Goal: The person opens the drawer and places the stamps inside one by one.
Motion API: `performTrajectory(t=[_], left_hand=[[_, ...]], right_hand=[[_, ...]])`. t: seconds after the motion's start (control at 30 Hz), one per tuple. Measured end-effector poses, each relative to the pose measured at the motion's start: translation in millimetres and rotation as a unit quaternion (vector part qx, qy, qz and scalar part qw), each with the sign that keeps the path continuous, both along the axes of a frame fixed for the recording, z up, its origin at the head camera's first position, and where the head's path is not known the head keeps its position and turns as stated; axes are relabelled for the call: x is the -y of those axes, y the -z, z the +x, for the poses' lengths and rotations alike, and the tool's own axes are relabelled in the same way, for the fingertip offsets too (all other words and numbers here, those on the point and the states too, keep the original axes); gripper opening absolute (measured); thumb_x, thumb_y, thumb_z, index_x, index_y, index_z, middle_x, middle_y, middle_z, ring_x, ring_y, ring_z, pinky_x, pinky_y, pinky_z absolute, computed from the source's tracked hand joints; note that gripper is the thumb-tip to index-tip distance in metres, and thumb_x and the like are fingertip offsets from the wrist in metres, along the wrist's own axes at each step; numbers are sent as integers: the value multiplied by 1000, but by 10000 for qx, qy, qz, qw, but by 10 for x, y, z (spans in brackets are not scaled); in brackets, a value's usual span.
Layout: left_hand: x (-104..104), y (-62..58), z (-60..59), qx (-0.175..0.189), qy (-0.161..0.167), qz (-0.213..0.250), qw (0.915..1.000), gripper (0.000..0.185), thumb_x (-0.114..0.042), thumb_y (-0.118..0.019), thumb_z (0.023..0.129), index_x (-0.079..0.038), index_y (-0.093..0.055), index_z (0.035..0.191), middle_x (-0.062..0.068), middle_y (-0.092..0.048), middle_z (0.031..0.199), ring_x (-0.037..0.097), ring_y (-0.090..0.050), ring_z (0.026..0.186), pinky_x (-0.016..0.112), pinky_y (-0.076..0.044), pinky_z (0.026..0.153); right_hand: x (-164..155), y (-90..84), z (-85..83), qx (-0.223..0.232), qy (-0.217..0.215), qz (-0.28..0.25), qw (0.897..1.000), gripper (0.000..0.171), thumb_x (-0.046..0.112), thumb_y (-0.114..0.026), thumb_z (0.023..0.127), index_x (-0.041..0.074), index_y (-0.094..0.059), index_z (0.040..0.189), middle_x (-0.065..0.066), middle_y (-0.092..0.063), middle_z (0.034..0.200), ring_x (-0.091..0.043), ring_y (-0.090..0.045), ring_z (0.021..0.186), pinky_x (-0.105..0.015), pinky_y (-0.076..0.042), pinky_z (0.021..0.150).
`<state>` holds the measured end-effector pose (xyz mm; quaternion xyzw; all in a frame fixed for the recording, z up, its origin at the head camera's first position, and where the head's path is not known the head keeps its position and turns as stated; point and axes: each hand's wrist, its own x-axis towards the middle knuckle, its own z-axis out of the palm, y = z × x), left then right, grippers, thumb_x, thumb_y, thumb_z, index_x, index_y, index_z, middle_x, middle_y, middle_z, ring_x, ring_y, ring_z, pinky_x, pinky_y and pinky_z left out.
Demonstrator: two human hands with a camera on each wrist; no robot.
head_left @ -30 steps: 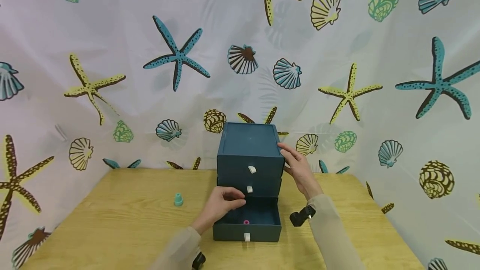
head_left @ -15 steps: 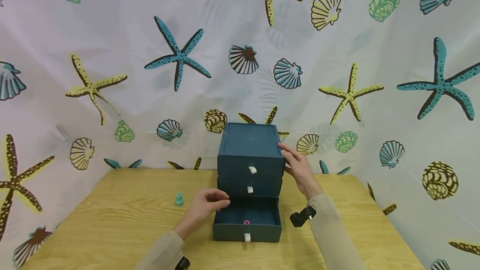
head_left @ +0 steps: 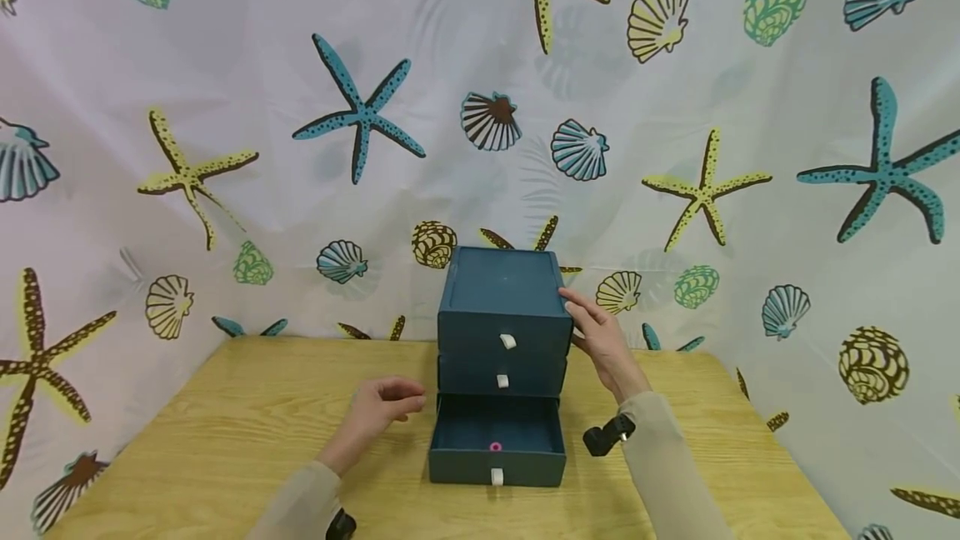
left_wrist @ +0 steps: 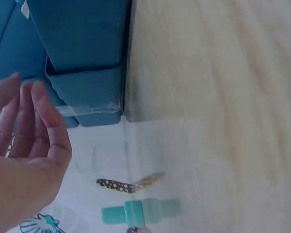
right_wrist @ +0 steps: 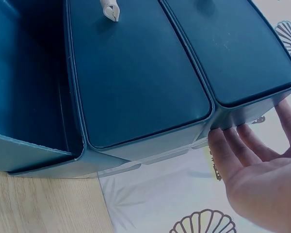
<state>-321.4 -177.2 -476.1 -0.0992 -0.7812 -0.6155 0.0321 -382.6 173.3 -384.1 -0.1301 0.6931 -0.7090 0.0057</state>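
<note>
A dark blue drawer unit [head_left: 504, 282] stands against the patterned cloth, its bottom drawer [head_left: 525, 467] pulled out. Inside that drawer, near its front, lies a small pink ring [head_left: 496, 447]. My left hand [head_left: 367, 417] is in the air to the left of the drawer, fingers loosely bent and holding nothing. In the left wrist view a teal stepped piece [left_wrist: 131, 213] stands beyond that hand; the hand hides it from the head view. My right hand [head_left: 602, 348] rests its fingertips on the right side and top edge of the unit; the right wrist view shows fingers [right_wrist: 228, 150] touching the side wall.
The wooden table [head_left: 262, 448] runs to both sides of the unit. Behind and beside it hangs a white cloth [head_left: 480, 198] printed with starfish and shells. White pull tabs [head_left: 502, 381] stick out from the drawer fronts.
My left hand has moved left, from over the pulled-out drawer to beside it, and now covers the teal piece in the head view. The right hand has stayed on the unit.
</note>
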Motion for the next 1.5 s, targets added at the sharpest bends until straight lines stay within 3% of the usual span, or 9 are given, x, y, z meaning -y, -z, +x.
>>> performTrajectory(t=[0.2,0.37,0.63,0.87,1.17,1.5], left_hand=[[126,9,-84,83,-508,-50,9987,25,-16,-72,90,1,-71,109,9,-72,103,14,-66,86,30,-56,74],[246,15,-135,165,-857,-38,9962,24,-14,-71,90,0,-71,109,11,-72,105,14,-66,88,34,-57,77],[485,-8,-187,316,-1175,26,9926,33,-18,-70,92,-1,-67,120,11,-68,115,11,-64,92,39,-56,85],[665,-4,-230,366,-1451,-38,9887,38,-19,-71,91,0,-64,124,14,-66,121,4,-63,89,29,-55,82],[780,111,-292,867,-1286,-2,9879,46,-19,-70,92,-1,-58,133,19,-58,133,10,-62,97,39,-52,92],[837,231,-342,1218,-932,-212,9879,51,-20,-69,92,1,-54,136,23,-52,140,26,-60,106,35,-53,82]], right_hand=[[-26,-19,-54,29,-50,17,10000,44,36,-51,103,22,-50,145,-4,-28,161,-32,-24,149,-54,-28,117],[-36,-26,-98,60,-93,61,9999,44,36,-51,103,23,-50,144,-4,-28,161,-32,-24,149,-53,-28,118],[-41,-15,-132,65,-143,44,9999,44,36,-51,103,23,-50,145,-4,-27,161,-32,-23,150,-53,-27,118],[-30,-11,-96,10,-116,38,9999,44,36,-51,103,23,-50,145,-4,-27,161,-32,-24,149,-53,-27,118],[-5,-17,-10,-65,-127,-1,9999,45,34,-50,103,21,-48,146,-5,-27,161,-32,-24,149,-53,-28,118],[22,-1,74,-104,-55,-20,9999,44,33,-49,104,20,-48,146,-5,-26,162,-32,-23,149,-54,-26,118]])
